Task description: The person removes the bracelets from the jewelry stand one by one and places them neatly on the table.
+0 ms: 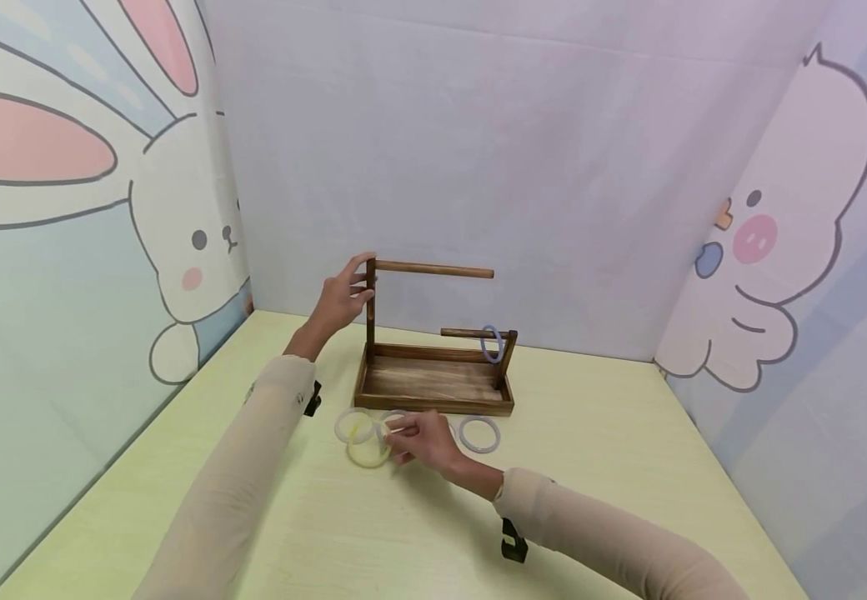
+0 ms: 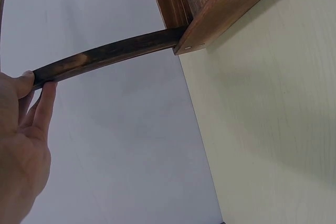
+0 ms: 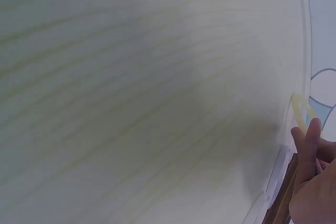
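My left hand (image 1: 342, 300) grips the tall dark post (image 1: 370, 325) of a wooden rack near its top; the left wrist view shows the thumb and fingers on either side of this post (image 2: 110, 51). In front of the rack my right hand (image 1: 429, 442) pinches a yellow ring (image 1: 368, 464), which is tilted up from the table. The fingers also hold this ring (image 3: 298, 109) in the right wrist view. A blue ring (image 1: 498, 359) hangs on the rack's short lower bar (image 1: 463, 333). No ring hangs on the long upper bar (image 1: 433, 269).
The rack's shallow wooden tray (image 1: 433, 407) stands towards the back of the pale table (image 1: 591, 467). Before it lie a whitish ring (image 1: 337, 429), a lilac ring (image 1: 480, 451) and others partly behind the right hand. Printed curtains (image 1: 478, 150) enclose the back and sides.
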Motion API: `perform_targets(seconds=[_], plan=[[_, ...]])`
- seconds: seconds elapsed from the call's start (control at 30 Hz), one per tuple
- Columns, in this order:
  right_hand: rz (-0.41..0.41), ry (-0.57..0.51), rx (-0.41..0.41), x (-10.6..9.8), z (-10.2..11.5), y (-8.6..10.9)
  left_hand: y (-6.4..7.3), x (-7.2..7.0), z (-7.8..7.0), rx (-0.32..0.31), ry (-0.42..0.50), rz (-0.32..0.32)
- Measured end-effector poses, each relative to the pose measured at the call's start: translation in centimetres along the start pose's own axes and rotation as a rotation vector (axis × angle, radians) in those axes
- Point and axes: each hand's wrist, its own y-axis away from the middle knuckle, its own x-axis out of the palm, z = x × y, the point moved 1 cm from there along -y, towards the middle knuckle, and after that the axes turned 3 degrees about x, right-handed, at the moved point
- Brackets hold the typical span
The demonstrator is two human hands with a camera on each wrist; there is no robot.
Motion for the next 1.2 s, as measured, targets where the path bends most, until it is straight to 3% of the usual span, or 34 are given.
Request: perform_targets(seconds=[0.4,0.97,1.2], plan=[[-0.026,0.054,-0.011,0.25,-0.09,0.52,-0.01,0.0,-0.03,-0.007,0.006,-0.004],[-0.048,0.334,-0.1,0.31,0.13,0.13,0.07,-0.09,-0.38,-0.005,0.001,-0.01],[-0.069,0.366,-0.12,0.37,0.17,0.23,0.09,-0.06,-0.29,0.01,-0.004,-0.009]])
